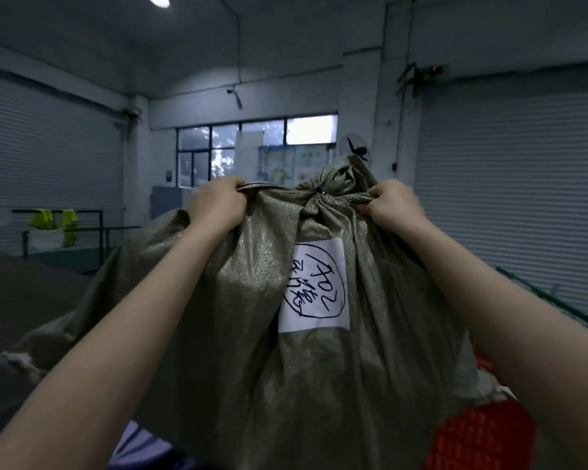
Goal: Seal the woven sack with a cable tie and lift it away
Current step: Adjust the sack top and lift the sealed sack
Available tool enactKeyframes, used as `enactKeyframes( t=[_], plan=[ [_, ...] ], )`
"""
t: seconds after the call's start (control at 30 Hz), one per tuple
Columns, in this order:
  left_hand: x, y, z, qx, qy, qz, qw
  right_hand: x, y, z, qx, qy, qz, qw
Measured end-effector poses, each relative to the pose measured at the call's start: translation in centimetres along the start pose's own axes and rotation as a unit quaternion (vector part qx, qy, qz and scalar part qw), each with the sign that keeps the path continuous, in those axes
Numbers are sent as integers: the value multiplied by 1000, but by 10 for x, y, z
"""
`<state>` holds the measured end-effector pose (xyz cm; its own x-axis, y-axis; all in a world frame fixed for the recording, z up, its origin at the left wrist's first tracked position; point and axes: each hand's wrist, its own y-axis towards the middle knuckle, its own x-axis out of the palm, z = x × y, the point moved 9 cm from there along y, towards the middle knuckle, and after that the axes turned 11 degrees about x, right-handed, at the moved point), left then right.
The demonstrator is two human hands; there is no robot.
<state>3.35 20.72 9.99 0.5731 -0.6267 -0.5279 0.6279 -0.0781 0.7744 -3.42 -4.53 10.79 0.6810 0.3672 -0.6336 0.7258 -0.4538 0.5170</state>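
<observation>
Sack (252,334), grey-green woven, fills centre of view, neck gathered and cinched at a knot-like bunch (316,198). Left hand (218,205) fisted on fabric left of the bunch; right hand (392,205) fisted on fabric right of it. White handwritten label (314,286) sits below the bunch; orange crate (482,439) lower right of sack.

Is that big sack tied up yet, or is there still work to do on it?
The sealing looks done: the woven sack has its neck cinched tight, though the tie itself is barely visible. In hand: the left hand and right hand grip fabric beside the neck, holding it up. Left: carrying it off.
</observation>
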Motion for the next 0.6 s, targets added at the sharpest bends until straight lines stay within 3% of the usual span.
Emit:
enactKeyframes(
  t=[0.3, 0.6],
  plan=[
    [-60, 73, 33, 16, -8, 109, 994, -48, 54, -38, -4, 127, 143, 982],
    [-53, 118, 92, 65, -62, 179, 980, -97, 86, -20, 13, 139, 257, 956]
  ],
)
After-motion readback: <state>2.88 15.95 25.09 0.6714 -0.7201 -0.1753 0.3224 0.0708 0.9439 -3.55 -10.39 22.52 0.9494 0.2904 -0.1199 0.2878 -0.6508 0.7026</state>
